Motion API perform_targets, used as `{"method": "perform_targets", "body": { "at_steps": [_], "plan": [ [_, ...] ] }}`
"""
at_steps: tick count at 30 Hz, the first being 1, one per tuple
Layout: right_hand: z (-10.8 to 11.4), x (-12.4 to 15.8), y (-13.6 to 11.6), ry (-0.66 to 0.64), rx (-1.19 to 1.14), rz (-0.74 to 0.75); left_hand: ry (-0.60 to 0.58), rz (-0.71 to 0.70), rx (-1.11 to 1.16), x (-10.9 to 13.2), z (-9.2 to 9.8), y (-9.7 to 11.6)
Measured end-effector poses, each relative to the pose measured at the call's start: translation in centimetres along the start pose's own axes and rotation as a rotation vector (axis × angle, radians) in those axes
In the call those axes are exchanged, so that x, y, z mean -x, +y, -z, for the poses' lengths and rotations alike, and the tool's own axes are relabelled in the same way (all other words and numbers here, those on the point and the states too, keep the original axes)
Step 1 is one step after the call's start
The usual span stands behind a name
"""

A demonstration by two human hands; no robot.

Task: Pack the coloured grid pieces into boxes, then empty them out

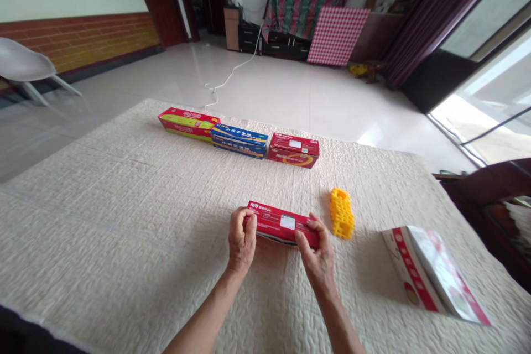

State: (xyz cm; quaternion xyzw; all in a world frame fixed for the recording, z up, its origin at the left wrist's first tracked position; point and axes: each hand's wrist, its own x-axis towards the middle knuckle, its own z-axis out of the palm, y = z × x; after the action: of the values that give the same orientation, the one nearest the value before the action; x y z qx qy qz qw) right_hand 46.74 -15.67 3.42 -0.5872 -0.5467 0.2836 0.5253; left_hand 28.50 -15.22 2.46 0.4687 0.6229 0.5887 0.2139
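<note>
A long red box (282, 222) is held just above the cream quilted table cover (103, 221), in the middle near me. My left hand (241, 240) is closed round its left end. My right hand (316, 251) is closed round its right end, thumb on top. A yellow plastic lattice block (342, 213) lies on the cover just right of the box, apart from my right hand.
Three boxes lie in a row farther back: a red and yellow one (188, 123), a blue one (239, 140) and a red one (293, 150). A larger red and white carton (433, 274) lies at the right. A dark wooden chair (485, 193) stands beyond the right edge.
</note>
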Motion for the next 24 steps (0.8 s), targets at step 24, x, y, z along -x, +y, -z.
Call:
{"method": "perform_targets", "body": {
  "at_steps": [24],
  "plan": [
    [-1.2,-3.7,0.5,-0.028,0.003,-0.021,-0.149,0.138,0.081,-2.7,-1.8,-1.1]
  ]
}}
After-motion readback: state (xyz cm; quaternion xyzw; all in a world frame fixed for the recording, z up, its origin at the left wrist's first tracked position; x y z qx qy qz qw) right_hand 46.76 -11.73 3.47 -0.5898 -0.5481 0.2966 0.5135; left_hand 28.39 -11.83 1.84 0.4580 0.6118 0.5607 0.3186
